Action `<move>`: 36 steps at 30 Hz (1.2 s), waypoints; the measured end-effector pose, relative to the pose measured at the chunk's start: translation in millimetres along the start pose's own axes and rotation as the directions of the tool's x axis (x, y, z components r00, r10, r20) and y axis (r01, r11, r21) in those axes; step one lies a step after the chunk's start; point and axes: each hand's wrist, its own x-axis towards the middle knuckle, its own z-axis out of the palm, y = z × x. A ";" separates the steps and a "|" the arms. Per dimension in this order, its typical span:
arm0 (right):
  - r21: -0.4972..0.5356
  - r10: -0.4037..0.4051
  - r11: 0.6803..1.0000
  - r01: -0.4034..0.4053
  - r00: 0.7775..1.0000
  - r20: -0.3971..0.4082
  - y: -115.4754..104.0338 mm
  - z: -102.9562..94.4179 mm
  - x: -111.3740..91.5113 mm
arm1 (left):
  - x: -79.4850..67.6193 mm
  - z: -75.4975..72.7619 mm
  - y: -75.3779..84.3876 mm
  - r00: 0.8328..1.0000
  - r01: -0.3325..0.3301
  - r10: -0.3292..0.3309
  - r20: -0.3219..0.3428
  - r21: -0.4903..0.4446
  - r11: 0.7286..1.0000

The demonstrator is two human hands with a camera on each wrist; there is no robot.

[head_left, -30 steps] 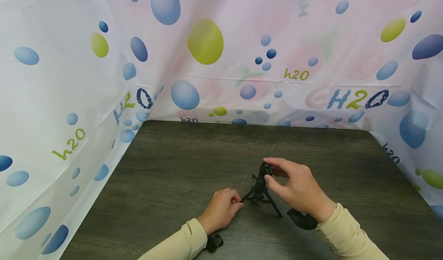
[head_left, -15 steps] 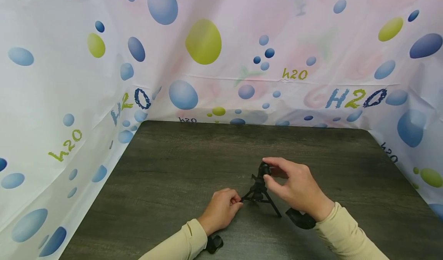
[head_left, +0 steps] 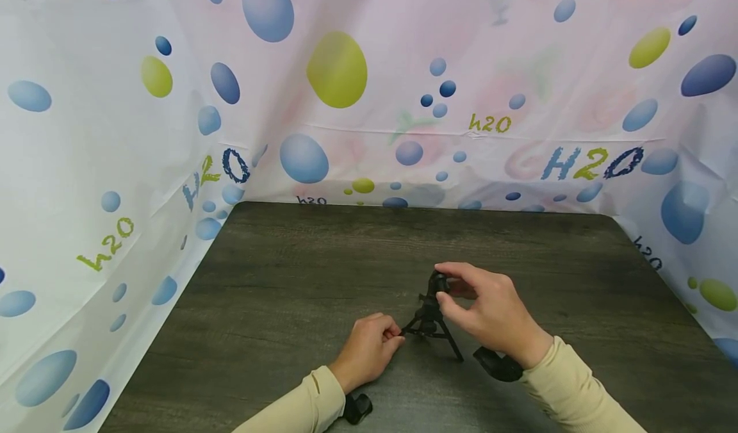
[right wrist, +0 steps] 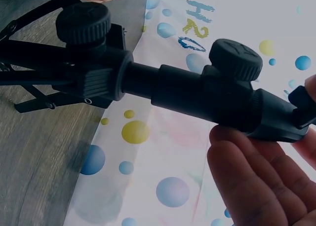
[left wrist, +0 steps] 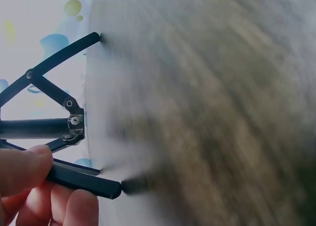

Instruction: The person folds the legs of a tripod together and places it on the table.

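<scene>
A small black tripod (head_left: 428,314) stands on the dark wood table with its legs spread. My left hand (head_left: 369,348) pinches one leg close to its foot; the left wrist view has thumb and fingers around that leg (left wrist: 86,180), with its hinged braces beside it. At the top, my right hand (head_left: 490,308) holds the tripod head (right wrist: 279,115) between thumb and fingers. Below the head, the right wrist view gives the centre column with a ribbed knob (right wrist: 236,58) and a second, larger knob (right wrist: 83,23) lower down.
The dark wood table (head_left: 277,260) reaches back to a white curtain (head_left: 392,100) printed with blue and green dots and "H2O". Black wrist devices sit under the right wrist (head_left: 498,364) and the left wrist (head_left: 357,409).
The tripod and right hand appear slightly further left, while the head view itself has also shifted a little. Both hands keep their holds, and the left hand stays almost in place.
</scene>
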 end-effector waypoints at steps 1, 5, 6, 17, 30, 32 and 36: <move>0.001 0.001 1.000 -0.001 1.000 0.000 -0.1 0.1 -0.1 | 0.0 0.1 0.0 1.000 0.001 -0.001 0.000 0.001 1.000; 0.007 0.006 1.000 -0.006 1.000 0.003 -0.7 0.7 0.0 | 0.2 0.5 -0.2 1.000 0.005 -0.005 -0.005 0.007 1.000; 0.009 0.007 1.000 -0.007 1.000 0.004 -0.8 0.9 0.0 | 0.2 0.5 -0.2 1.000 0.006 -0.005 -0.006 0.010 1.000; 0.009 0.000 1.000 0.000 1.000 0.003 -1.2 4.2 1.8 | 0.1 1.2 -1.8 1.000 0.010 -0.010 -0.020 -0.007 1.000; 0.016 0.001 1.000 -0.001 1.000 0.012 -4.1 3.4 4.2 | 1.7 1.8 0.5 0.999 -0.007 0.007 -0.053 -0.003 1.000; 0.018 0.004 1.000 -0.005 1.000 0.018 -4.4 3.2 4.4 | 1.7 1.5 0.8 0.999 -0.004 0.004 -0.050 -0.009 1.000; 0.029 0.013 0.999 -0.014 0.999 0.029 -5.4 3.3 4.2 | 1.4 1.2 0.9 0.999 0.010 -0.011 -0.039 -0.024 1.000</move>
